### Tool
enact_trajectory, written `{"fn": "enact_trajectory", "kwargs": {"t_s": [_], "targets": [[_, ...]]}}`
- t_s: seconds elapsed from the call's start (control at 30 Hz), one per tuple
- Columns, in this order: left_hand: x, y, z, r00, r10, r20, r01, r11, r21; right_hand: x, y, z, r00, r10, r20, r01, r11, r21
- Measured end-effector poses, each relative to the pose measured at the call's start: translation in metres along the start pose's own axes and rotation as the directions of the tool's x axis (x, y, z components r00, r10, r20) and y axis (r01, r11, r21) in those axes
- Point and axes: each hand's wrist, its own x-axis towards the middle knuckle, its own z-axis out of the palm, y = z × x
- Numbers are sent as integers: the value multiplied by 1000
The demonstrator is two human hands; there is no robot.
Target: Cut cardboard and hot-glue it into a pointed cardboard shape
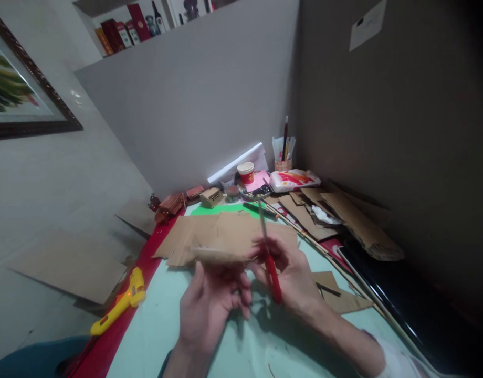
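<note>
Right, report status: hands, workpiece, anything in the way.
Right hand gripping red-handled tool, metal end pointing away. Left hand at blurred tan piece, grip unclear. Cardboard sheets lie just beyond.

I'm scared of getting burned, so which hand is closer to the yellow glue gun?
Left. The left hand is to the right of the yellow glue gun, apart from it; the right hand is farther right.
</note>
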Motion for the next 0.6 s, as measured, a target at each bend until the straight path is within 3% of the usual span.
{"fn": "enact_trajectory", "kwargs": {"t_s": [0.1, 0.23, 0.43, 0.53, 0.6], "targets": [[1, -3, -1, 992, 111, 63, -116, 989, 86, 3, -7, 2, 991, 68, -117, -61, 996, 64], [6, -13, -6, 971, 232, -53, -220, 960, 173, 5, -12, 4, 970, 204, -130, -175, 963, 205], [4, -27, -8, 931, 251, -264, -224, 966, 129, -9, -17, 17, 923, 355, 147, -384, 864, 326], [4, -28, -9, 901, 221, -373, -192, 975, 115, -15, -22, 20, 857, 398, 327, -480, 847, 229], [5, -26, -6, 854, 262, -450, -242, 965, 104, -16, -25, 18, 831, 430, 352, -491, 865, 102]]}}
